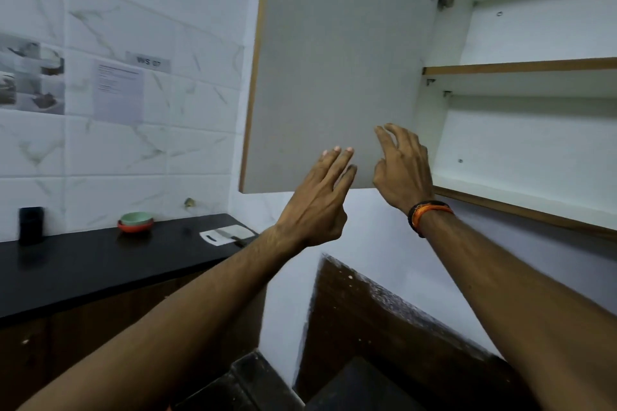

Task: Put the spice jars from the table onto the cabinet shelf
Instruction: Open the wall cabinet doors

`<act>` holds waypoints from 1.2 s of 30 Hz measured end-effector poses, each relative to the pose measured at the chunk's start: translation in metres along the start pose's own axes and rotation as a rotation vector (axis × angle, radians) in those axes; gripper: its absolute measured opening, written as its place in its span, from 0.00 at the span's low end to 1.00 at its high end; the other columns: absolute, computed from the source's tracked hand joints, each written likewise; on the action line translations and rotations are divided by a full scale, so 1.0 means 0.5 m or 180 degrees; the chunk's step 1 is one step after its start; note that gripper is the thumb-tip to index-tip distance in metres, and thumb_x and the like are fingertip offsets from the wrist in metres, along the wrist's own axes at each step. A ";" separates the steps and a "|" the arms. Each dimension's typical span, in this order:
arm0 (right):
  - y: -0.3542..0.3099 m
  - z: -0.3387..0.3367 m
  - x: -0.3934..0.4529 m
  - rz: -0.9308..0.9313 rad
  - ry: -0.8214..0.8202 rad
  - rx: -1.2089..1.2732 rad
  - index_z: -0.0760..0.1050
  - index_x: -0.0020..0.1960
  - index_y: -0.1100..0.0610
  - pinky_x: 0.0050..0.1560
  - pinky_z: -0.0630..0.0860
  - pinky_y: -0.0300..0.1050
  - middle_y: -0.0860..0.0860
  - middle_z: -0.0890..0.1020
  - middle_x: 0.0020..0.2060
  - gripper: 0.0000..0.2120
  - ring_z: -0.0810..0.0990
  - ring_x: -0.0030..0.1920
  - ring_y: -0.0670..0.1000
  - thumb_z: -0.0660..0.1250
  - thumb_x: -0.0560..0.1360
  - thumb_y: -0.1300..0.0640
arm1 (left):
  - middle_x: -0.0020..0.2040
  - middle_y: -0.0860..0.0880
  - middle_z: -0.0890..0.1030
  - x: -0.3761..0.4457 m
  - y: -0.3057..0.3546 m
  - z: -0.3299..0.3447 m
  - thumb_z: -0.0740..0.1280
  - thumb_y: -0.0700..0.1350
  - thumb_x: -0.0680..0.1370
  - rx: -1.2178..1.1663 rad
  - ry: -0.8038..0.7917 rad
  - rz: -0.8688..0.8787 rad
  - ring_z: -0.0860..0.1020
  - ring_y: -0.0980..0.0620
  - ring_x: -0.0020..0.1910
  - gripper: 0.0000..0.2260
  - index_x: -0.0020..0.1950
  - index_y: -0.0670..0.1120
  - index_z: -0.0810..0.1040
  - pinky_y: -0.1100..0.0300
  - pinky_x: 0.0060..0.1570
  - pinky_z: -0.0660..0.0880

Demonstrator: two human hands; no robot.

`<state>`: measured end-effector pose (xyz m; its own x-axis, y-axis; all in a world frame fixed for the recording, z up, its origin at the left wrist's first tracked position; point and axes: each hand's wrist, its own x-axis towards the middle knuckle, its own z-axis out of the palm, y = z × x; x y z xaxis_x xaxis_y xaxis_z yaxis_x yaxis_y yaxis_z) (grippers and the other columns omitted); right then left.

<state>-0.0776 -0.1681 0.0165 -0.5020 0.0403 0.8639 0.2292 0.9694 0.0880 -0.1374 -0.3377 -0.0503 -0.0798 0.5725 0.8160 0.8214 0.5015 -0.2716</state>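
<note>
We're looking up at the cabinet [521, 143], wide open at 2 o'clock, with its door [334, 60] swung out toward 12. The shelf [521, 66] inside is bare as far as we can see, and no spice jars show up anywhere in our view. The black desk [100, 264] runs off at 9 o'clock with stacked bowls [136, 222] on it. Our left hand [315, 207] and right hand [402, 170] are both up by the door's lower edge, fingers [337, 160] spread wide, holding nothing.
</note>
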 end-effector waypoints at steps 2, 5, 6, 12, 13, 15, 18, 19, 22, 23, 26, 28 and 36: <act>0.060 -0.033 -0.022 0.0119 0.0045 -0.0186 0.68 0.73 0.59 0.67 0.68 0.58 0.59 0.71 0.70 0.29 0.68 0.70 0.60 0.64 0.72 0.64 | 0.78 0.34 0.59 0.023 0.035 0.029 0.65 0.40 0.71 -0.0265 -0.0144 0.0075 0.56 0.35 0.79 0.32 0.75 0.34 0.66 0.44 0.77 0.59; 0.146 -0.089 -0.054 0.0271 0.0109 -0.0559 0.70 0.72 0.59 0.65 0.68 0.58 0.58 0.73 0.69 0.29 0.69 0.69 0.60 0.65 0.70 0.65 | 0.79 0.35 0.58 0.066 0.094 0.076 0.65 0.41 0.72 -0.0499 -0.0342 0.0387 0.55 0.36 0.79 0.33 0.76 0.34 0.63 0.46 0.77 0.59; 0.169 -0.107 -0.063 0.0300 0.0115 -0.0678 0.70 0.72 0.59 0.66 0.67 0.58 0.58 0.73 0.68 0.30 0.69 0.69 0.60 0.66 0.70 0.64 | 0.79 0.35 0.58 0.080 0.112 0.086 0.64 0.41 0.73 -0.0526 -0.0383 0.0494 0.56 0.36 0.79 0.33 0.76 0.34 0.63 0.47 0.77 0.59; 0.300 -0.223 -0.134 0.0486 0.0098 -0.1327 0.71 0.70 0.60 0.65 0.68 0.60 0.60 0.74 0.67 0.29 0.71 0.69 0.61 0.66 0.68 0.65 | 0.78 0.35 0.61 0.178 0.270 0.128 0.66 0.40 0.71 -0.1065 -0.0179 0.0962 0.59 0.36 0.78 0.33 0.75 0.34 0.64 0.49 0.75 0.59; 0.317 -0.241 -0.143 0.0543 0.0085 -0.1394 0.71 0.70 0.61 0.65 0.68 0.60 0.60 0.74 0.67 0.30 0.71 0.69 0.62 0.66 0.68 0.66 | 0.78 0.35 0.62 0.193 0.296 0.129 0.66 0.40 0.71 -0.1157 -0.0130 0.1033 0.60 0.36 0.78 0.33 0.75 0.34 0.65 0.50 0.75 0.60; 0.349 -0.279 -0.163 0.0650 0.0031 -0.1580 0.71 0.71 0.61 0.65 0.68 0.60 0.60 0.74 0.68 0.30 0.70 0.69 0.62 0.66 0.68 0.66 | 0.78 0.35 0.62 0.225 0.351 0.135 0.67 0.40 0.71 -0.1344 -0.0037 0.1205 0.60 0.36 0.78 0.32 0.75 0.34 0.65 0.50 0.75 0.60; 0.393 -0.334 -0.192 0.0824 -0.0081 -0.1810 0.69 0.72 0.59 0.65 0.67 0.59 0.59 0.72 0.70 0.31 0.69 0.70 0.60 0.64 0.68 0.64 | 0.78 0.36 0.60 0.271 0.429 0.136 0.67 0.41 0.72 -0.1562 0.0036 0.1427 0.59 0.37 0.78 0.33 0.76 0.34 0.64 0.48 0.76 0.60; 0.405 -0.351 -0.202 0.0884 -0.0118 -0.1882 0.69 0.72 0.59 0.65 0.67 0.59 0.59 0.71 0.70 0.31 0.69 0.70 0.60 0.64 0.68 0.64 | 0.79 0.36 0.60 0.285 0.453 0.136 0.67 0.42 0.73 -0.1641 0.0052 0.1483 0.59 0.37 0.78 0.33 0.76 0.34 0.63 0.48 0.76 0.60; 0.435 -0.397 -0.229 0.1031 -0.0197 -0.2041 0.69 0.72 0.60 0.67 0.66 0.59 0.59 0.71 0.69 0.30 0.68 0.69 0.60 0.63 0.69 0.63 | 0.80 0.37 0.57 0.325 0.513 0.134 0.66 0.42 0.74 -0.1879 0.0060 0.1557 0.56 0.39 0.79 0.33 0.78 0.35 0.60 0.50 0.77 0.57; 0.443 -0.409 -0.237 0.1071 -0.0211 -0.2049 0.69 0.71 0.60 0.67 0.65 0.59 0.59 0.71 0.69 0.30 0.68 0.70 0.60 0.63 0.69 0.63 | 0.80 0.38 0.56 0.337 0.529 0.133 0.66 0.42 0.75 -0.1966 0.0029 0.1553 0.55 0.39 0.80 0.34 0.78 0.36 0.59 0.50 0.77 0.56; 0.470 -0.445 -0.259 0.1188 -0.0289 -0.2123 0.68 0.72 0.61 0.69 0.64 0.60 0.60 0.69 0.71 0.31 0.65 0.72 0.61 0.64 0.68 0.63 | 0.81 0.39 0.54 0.375 0.577 0.135 0.67 0.44 0.75 -0.2240 -0.0072 0.1481 0.54 0.41 0.80 0.36 0.80 0.37 0.56 0.53 0.77 0.55; 0.485 -0.459 -0.267 0.1241 -0.0360 -0.2168 0.66 0.74 0.61 0.72 0.61 0.60 0.60 0.66 0.74 0.32 0.61 0.75 0.60 0.64 0.69 0.62 | 0.81 0.39 0.53 0.397 0.600 0.136 0.68 0.45 0.75 -0.2465 -0.0190 0.1337 0.54 0.41 0.80 0.38 0.80 0.38 0.54 0.52 0.77 0.57; 0.553 -0.469 -0.256 0.1325 -0.0533 -0.2372 0.55 0.80 0.56 0.77 0.52 0.62 0.57 0.51 0.80 0.37 0.50 0.79 0.59 0.63 0.73 0.60 | 0.81 0.40 0.52 0.471 0.671 0.160 0.69 0.47 0.78 -0.3918 -0.0627 0.0092 0.52 0.41 0.80 0.41 0.81 0.38 0.46 0.49 0.78 0.55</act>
<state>0.2457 0.0380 0.0463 -0.3586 0.4483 0.8188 0.8784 0.4590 0.1334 0.0742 0.0172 0.0101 -0.0489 0.7139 0.6985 0.7985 -0.3922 0.4567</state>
